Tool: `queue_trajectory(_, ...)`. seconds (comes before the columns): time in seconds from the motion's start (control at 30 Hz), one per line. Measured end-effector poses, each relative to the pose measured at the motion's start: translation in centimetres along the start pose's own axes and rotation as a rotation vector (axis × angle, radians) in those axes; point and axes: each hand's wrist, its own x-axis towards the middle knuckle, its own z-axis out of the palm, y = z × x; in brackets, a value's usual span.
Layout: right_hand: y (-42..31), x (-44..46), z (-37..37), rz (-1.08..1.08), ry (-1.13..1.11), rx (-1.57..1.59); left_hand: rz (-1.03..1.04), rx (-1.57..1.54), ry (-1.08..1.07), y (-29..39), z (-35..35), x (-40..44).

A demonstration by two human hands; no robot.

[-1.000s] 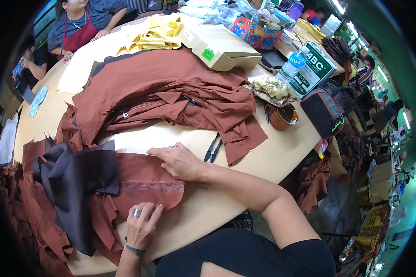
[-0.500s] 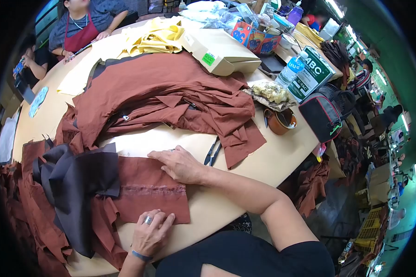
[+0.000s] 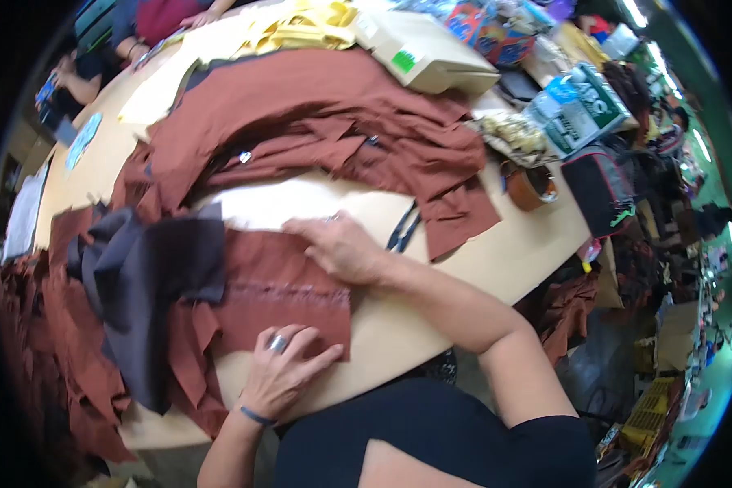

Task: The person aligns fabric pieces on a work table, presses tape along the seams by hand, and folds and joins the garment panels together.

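Note:
A reddish-brown fabric piece [image 3: 289, 321] with a frayed, whitish seam across it lies flat on the table in front of me. My left hand [image 3: 289, 366], with a ring and a wristband, rests on its near edge, fingers and thumb apart. On the far right part of the piece lies my right hand [image 3: 342, 248], its fingers stretched out over the cloth. Neither hand grasps anything visible. A dark grey cloth [image 3: 150, 285] covers the left end of the brown piece. Black-handled thread snips or scissors [image 3: 403, 228] lie just beyond my right hand.
A large brown garment heap [image 3: 301, 106] spreads across the table [image 3: 496, 252]. Behind it are yellow cloth [image 3: 301, 28] and a cardboard box [image 3: 427, 57]. A brown cup [image 3: 529, 187], a bottle [image 3: 549, 98] and a black bag [image 3: 598, 191] stand right. Two people sit at the far left.
The whole view has shifted, so the table things appear higher and further right. My left thumb has spread outward from the fingers. The right hand stays on the brown fabric.

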Motion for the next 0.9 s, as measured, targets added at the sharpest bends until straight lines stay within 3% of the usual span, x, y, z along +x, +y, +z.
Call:
queue_trajectory(0.1,0.4,0.1,0.1,-0.017,0.031,-0.001,-0.002,-0.061,-0.047,0.5,0.3,-0.1)
queue_trajectory(0.23,0.2,0.1,-0.4,-0.008,0.010,0.034,-0.089,-0.022,0.103,0.0,1.4,-0.3)
queue_trajectory(0.5,0.5,0.1,-1.1,-0.020,-0.010,-0.019,-0.123,0.016,0.159,-0.4,1.5,0.2)
queue_trajectory(0.63,0.4,0.5,-1.5,0.021,0.016,0.061,-0.111,0.035,0.007,-0.7,0.8,0.6)
queue_trajectory(0.73,0.8,0.3,-1.1,0.001,0.046,0.045,-0.110,0.016,0.010,-1.2,0.7,1.3)
queue_trajectory(0.83,0.8,0.2,-1.1,-0.029,0.038,0.019,-0.155,0.185,0.204,-1.9,1.3,3.1)
queue_trajectory(0.9,0.8,0.1,-1.4,-0.031,0.005,0.005,-0.202,0.136,0.163,-2.3,1.8,3.3)
